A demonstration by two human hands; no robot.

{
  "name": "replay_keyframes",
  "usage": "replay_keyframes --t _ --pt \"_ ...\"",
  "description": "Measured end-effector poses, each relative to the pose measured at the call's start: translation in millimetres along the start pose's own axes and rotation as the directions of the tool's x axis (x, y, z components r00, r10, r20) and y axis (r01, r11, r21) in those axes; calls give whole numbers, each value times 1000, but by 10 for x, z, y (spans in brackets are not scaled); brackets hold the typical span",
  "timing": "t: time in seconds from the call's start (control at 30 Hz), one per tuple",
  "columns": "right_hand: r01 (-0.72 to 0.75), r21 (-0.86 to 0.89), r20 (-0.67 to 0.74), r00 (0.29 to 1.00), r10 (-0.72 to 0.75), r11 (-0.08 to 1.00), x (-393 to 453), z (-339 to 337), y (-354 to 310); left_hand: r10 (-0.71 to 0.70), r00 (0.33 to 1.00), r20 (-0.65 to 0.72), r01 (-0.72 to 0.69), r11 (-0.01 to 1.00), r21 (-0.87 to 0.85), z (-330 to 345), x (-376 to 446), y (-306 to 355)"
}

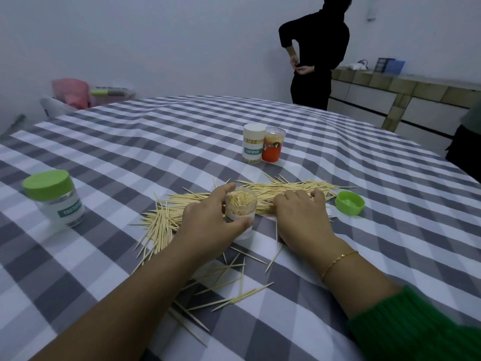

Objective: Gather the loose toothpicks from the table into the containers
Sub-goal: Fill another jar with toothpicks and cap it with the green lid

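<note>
Toothpicks (276,190) lie scattered across the middle of the frame on the checked cloth (156,131); a thick band runs from centre toward the right, a fan spreads at centre left, and stragglers trail down toward the lower middle between the forearms. They look pale, thin, pointed at both ends; I judge them very light, stiff but easy to snap, and prone to roll or slip when taken singly; a pinch round the middle of a lined-up bundle should hold better than picking one by one, and sweeping them parallel first would help them drop in end-on.

Left hand (208,220) grips the open jar (240,208) at centre, fingers and thumb curled round its clear wall; the jar stands upright and already looks well filled with toothpicks on end. Right hand (302,217) rests palm-down on the band just right of the jar, fingers bent over the sticks; whether it has any pinched I cannot tell.

Green cap (350,203) lies upturned at centre right, near the band's end; it probably belongs to the open jar. Capped jar (56,198) stands at left, well apart; white tub (253,143) and orange tub (273,144) stand touching each other in the upper middle, both showing toothpicks inside.
</note>
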State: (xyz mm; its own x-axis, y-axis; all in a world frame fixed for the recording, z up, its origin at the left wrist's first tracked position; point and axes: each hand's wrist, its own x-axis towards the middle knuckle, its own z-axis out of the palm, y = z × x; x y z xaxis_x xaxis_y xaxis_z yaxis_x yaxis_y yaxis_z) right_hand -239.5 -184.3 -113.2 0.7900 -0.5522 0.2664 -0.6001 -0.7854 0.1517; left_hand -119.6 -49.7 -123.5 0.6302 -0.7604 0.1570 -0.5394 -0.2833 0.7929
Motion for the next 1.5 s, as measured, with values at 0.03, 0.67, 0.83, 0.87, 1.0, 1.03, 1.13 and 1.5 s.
replay_keyframes --t 0.03,0.67,0.83,0.87,1.0,1.03,1.13,1.5 --pt "-13 19 8 1000 12 1000 -2 -7 13 4 1000 0 -4 1000 -3 4 0 -4" --pt "-270 956 293 906 307 -114 51 -228 -31 54 997 47 -55 998 10 71 -13 -18" --pt "1 893 180 915 360 -449 35 -317 -130 80 994 68 -82 996 21 121 -35 21" --pt "39 883 153 918 365 -468 27 -327 -150 86 994 69 -87 996 20 131 -43 29" --pt "100 905 51 939 339 -414 -18 -326 -216 94 993 78 -96 995 25 147 -51 45" --pt "86 924 41 947 320 -373 -32 -314 -233 98 992 78 -100 995 28 146 -49 48" --pt "-8 980 58 967 247 -201 -72 -265 -282 113 990 82 -116 993 30 141 -55 51" --pt "-166 986 167 984 57 -11 -99 -241 -266 102 994 33 -103 994 22 102 -27 -2"
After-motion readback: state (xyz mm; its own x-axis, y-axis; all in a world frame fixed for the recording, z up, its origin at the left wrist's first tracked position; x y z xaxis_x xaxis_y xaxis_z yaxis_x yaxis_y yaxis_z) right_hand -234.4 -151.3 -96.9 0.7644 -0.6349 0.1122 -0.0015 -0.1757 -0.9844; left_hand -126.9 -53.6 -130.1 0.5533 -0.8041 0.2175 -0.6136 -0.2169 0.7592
